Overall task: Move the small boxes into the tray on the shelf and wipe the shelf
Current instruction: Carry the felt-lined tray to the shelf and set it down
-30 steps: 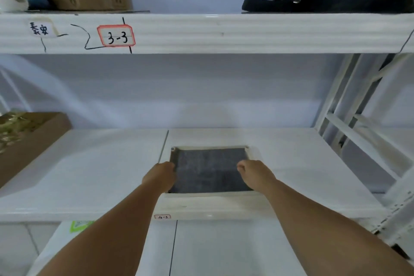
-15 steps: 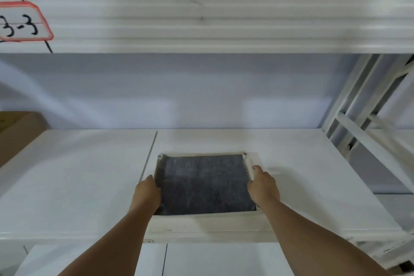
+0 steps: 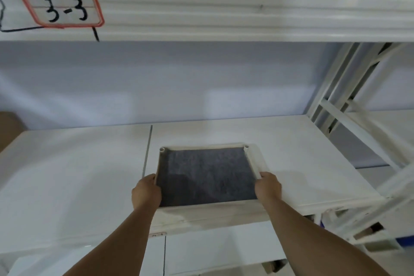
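Note:
A shallow white tray (image 3: 202,147) with a dark grey felt lining sits on the white shelf (image 3: 74,172), near its front edge and right of the board seam. My left hand (image 3: 146,192) grips the tray's left rim near the front corner. My right hand (image 3: 267,188) grips the right rim, fingers curled over the edge. Nothing lies inside the tray. No small boxes and no cloth are in view.
The upper shelf beam carries a red-bordered label (image 3: 60,5) reading 3-3. A brown cardboard box (image 3: 9,127) pokes in at the far left of the shelf. White diagonal frame braces (image 3: 349,105) close off the right side. A lower shelf (image 3: 215,251) shows beneath.
Both hands have shifted from resting over the tray's front corners to gripping its side rims. The tray sits a little further right on the shelf, and the view has swung down and right.

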Action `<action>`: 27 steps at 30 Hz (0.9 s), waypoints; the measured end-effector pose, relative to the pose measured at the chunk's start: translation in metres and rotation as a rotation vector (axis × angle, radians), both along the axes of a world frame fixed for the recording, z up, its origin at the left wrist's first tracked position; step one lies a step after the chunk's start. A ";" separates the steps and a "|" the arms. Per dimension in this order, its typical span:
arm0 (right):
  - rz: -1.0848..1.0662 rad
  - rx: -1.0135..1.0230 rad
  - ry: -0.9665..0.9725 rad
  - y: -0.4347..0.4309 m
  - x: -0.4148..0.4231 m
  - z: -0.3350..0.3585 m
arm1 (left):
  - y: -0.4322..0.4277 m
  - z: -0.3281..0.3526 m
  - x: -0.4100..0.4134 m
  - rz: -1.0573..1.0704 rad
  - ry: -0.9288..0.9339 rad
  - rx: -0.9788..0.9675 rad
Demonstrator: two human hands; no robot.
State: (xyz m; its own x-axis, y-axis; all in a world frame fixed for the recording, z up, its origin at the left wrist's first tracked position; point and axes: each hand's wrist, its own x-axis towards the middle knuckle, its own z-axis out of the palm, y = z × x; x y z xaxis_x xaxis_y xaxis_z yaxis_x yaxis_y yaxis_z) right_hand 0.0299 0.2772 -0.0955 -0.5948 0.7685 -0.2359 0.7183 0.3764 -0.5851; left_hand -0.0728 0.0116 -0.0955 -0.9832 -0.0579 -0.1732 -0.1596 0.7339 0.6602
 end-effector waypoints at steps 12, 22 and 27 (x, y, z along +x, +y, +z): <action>-0.355 -0.297 0.384 -0.019 0.037 0.020 | -0.003 0.019 0.002 0.181 -0.243 0.648; -0.681 -0.360 0.671 0.003 0.141 0.031 | 0.056 0.029 0.032 -0.167 -0.483 0.936; -0.802 -0.329 0.745 0.022 0.202 0.045 | 0.101 0.043 0.073 -0.343 -0.525 1.038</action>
